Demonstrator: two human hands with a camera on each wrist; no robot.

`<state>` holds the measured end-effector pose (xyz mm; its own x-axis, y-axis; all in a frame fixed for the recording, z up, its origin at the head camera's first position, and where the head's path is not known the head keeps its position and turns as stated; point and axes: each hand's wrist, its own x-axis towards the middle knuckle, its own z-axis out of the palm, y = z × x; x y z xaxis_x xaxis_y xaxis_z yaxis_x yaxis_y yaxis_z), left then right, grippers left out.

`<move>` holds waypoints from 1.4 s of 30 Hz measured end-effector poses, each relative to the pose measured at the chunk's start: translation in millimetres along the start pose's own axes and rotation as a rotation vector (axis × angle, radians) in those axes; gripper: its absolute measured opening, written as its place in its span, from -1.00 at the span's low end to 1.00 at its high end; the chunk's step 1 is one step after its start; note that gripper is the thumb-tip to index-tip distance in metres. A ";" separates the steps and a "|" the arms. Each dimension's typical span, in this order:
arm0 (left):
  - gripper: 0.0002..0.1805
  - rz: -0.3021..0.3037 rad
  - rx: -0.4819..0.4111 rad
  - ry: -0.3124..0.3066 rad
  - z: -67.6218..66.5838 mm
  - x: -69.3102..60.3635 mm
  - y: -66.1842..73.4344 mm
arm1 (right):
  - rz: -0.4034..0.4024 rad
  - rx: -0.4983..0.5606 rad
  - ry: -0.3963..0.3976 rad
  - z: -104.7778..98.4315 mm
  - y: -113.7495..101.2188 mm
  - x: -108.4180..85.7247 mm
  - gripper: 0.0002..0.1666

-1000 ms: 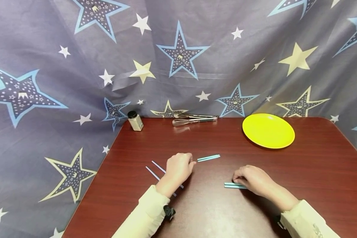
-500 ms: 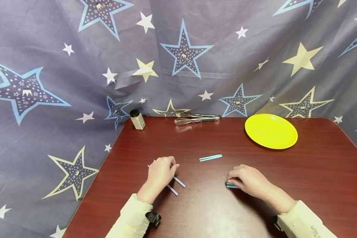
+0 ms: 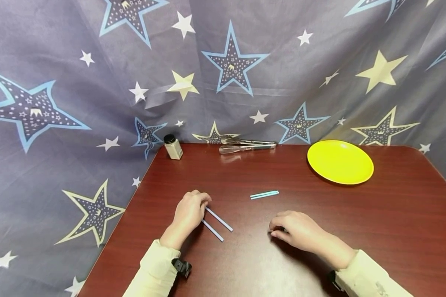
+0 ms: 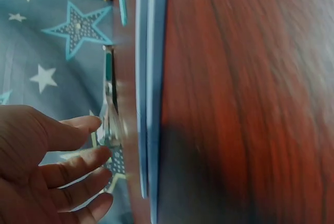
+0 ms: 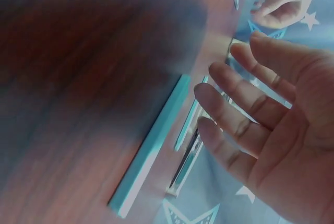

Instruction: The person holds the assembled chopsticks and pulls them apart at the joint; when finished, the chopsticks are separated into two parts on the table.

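Observation:
Two lavender-blue chopsticks (image 3: 216, 225) lie side by side at the table's left, their far ends hidden in the head view. Over those ends is my left hand (image 3: 187, 212), fingers loosely bent; the left wrist view shows the fingers apart from the chopsticks (image 4: 155, 78). My right hand (image 3: 299, 231) hovers low to the right of the middle, thumb and fingers parted around nothing. Beneath it, teal chopsticks (image 5: 148, 148) rest on the table in the right wrist view; the hand hides them in the head view. Farther back lies another light-blue pair of chopsticks (image 3: 264, 194).
A yellow plate (image 3: 340, 161) lies at the back right of the dark red table (image 3: 245, 264). Metal tongs (image 3: 247, 146) lie along the back edge. At the back left stands a black-lidded jar (image 3: 173, 148). A starred cloth (image 3: 245, 111) hangs behind.
My left hand has moved left, to the far ends of the lavender-blue chopsticks. The right hand has shifted slightly left and now covers the teal chopsticks. The head view has shifted slightly.

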<state>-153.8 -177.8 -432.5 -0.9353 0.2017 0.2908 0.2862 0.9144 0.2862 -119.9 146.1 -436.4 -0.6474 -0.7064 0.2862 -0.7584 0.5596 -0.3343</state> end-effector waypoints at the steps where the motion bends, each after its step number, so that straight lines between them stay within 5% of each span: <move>1: -0.84 0.010 0.013 0.002 0.5 0.4 -2.4 | -0.008 -0.002 0.001 1.2 -2.2 1.8 -0.87; 10: -0.72 0.061 0.129 -0.051 7.2 0.9 -17.6 | -0.018 0.015 -0.058 15.7 -26.8 16.3 -0.88; 23: -0.73 0.037 0.199 -0.156 12.5 7.4 -20.7 | 0.073 0.133 -0.163 33.8 -41.4 45.1 -0.58; 42: -0.71 0.009 0.195 -0.144 16.4 10.9 -18.9 | 0.133 0.156 -0.164 56.5 -44.5 76.2 -0.54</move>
<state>-172.8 -187.1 -449.7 -0.9568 0.2457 0.1556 0.2625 0.9599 0.0982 -131.2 42.9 -450.4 -0.7100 -0.6991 0.0850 -0.6383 0.5878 -0.4971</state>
